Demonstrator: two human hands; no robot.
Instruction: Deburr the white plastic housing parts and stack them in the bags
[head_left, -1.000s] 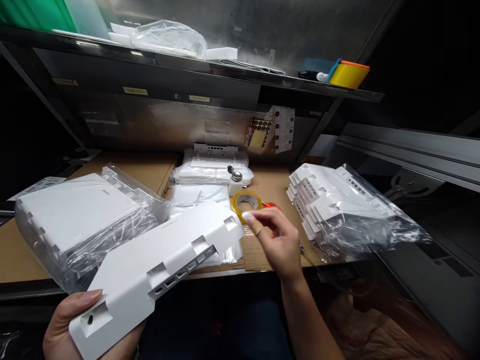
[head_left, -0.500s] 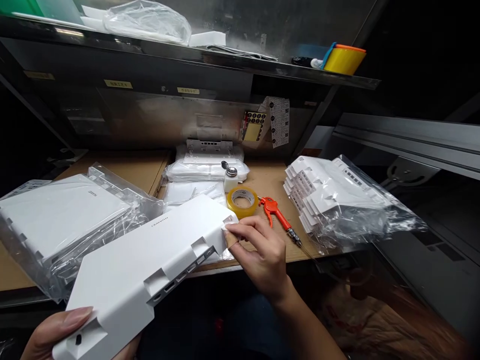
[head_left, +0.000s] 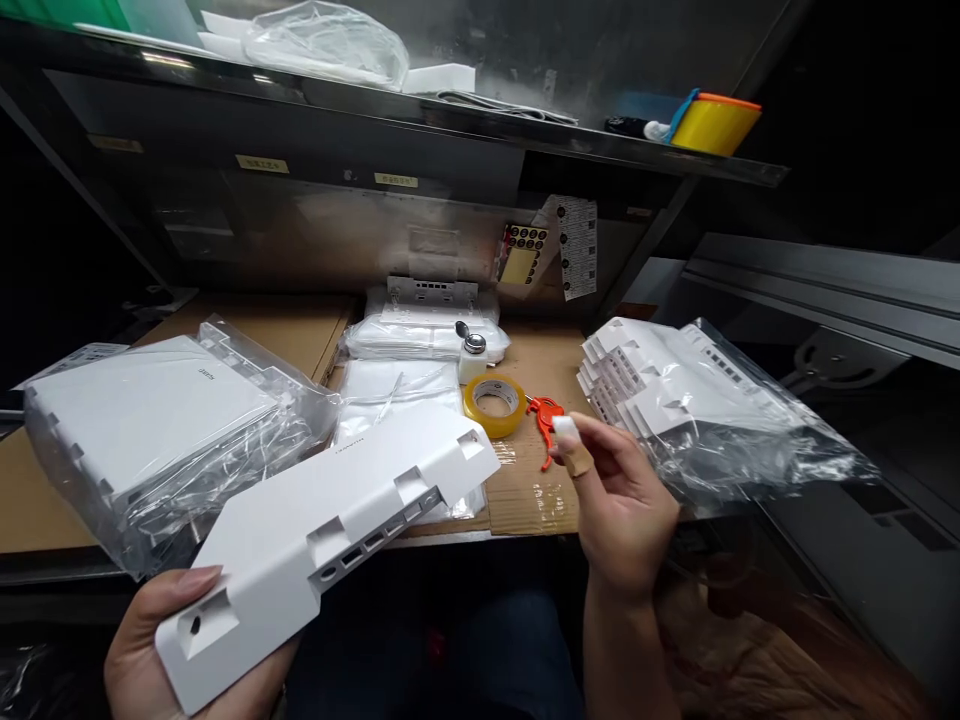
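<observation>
My left hand grips the lower left end of a white router housing, thumb on top and fingers underneath. The housing is tilted, with a row of port openings along its near edge and notches at its corners. To the right and apart from it, my right hand is raised in a pinch. A small white piece shows at its thumb tip, above a tan band around the thumb; its material is unclear. Just behind that hand lies an orange air blow gun, partly hidden.
Bagged white housings lie at left and a bagged stack at right. Between them are a yellow tape roll, a pump bottle and plastic bags. A shelf crosses above, holding a yellow container.
My right hand has moved right, away from the housing's corner, and turned with the white piece at its thumb. The housing stays in my left hand. The whole view has shifted slightly.
</observation>
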